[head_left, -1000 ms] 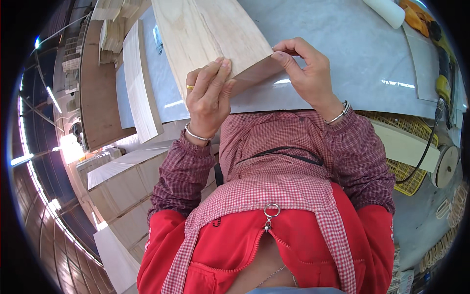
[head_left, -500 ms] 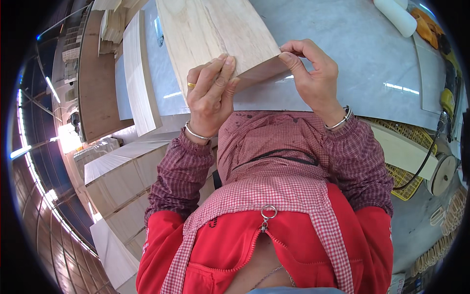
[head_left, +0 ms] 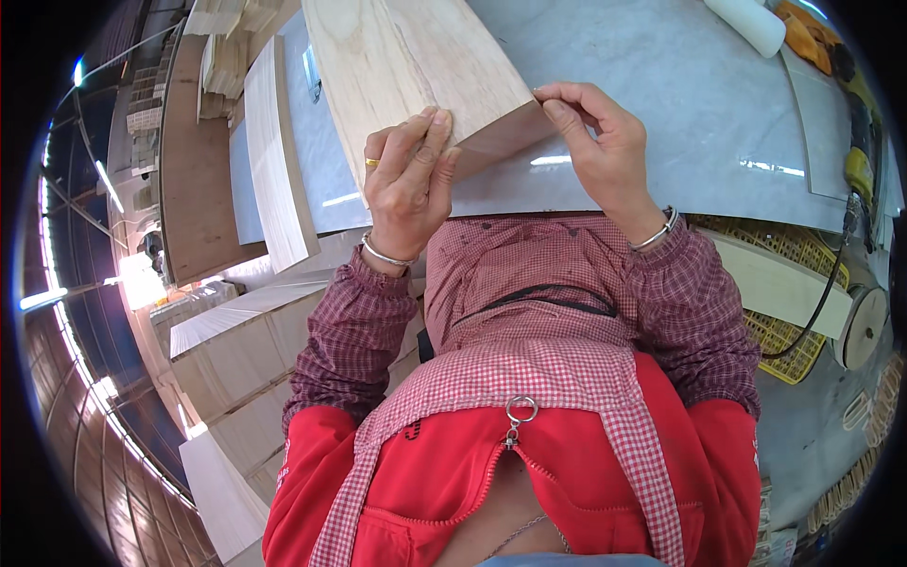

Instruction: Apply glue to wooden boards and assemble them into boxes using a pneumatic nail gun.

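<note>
A pale, box-shaped wooden piece (head_left: 416, 57) reaches from the top edge of the view toward me, above the grey tabletop. My left hand (head_left: 408, 184) grips its near end, fingers laid on the upper face and thumb against the end face. At the near right corner is my right hand (head_left: 605, 142), its thumb and forefinger drawn together in a pinch. Whether those fingertips hold the corner itself or some small thing is too small to tell. The far part of the wooden piece lies outside the view.
A long pale board (head_left: 277, 156) stands left of the wooden piece, by a brown panel (head_left: 198, 180). Stacked wooden pieces (head_left: 250, 350) are at my lower left. On the right are a white roll (head_left: 746, 24), an orange cloth (head_left: 803, 36), a yellow-black tool (head_left: 860, 175) with a cable, and yellow crates (head_left: 779, 350).
The near end of the wooden piece has tipped, so its end face shows more fully and looks lighter. My right fingertips have shifted slightly at the corner; my left hand keeps its grip.
</note>
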